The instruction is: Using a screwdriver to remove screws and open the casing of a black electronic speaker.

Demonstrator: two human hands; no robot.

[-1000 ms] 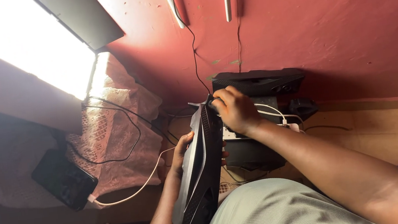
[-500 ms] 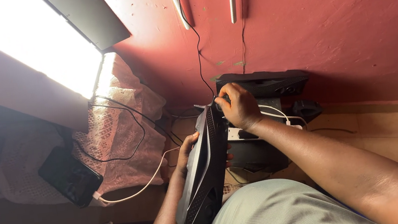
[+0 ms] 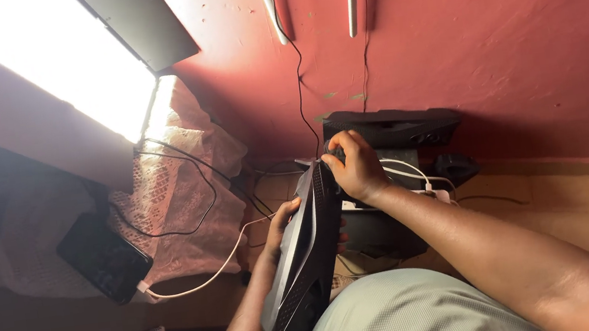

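While our left hand (image 3: 283, 223) gripped the black panel (image 3: 305, 254) and our right hand (image 3: 354, 165) pinched its top corner, nearby cables (image 3: 400, 169) could have snagged.

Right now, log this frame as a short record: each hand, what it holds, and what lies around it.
left hand: grips the side of the long black device
right hand: fingers at the device's top end
device pose: tilted, lower end near the lap
nearby: black phone on lace cloth with white cable plugged in
behind: red wall
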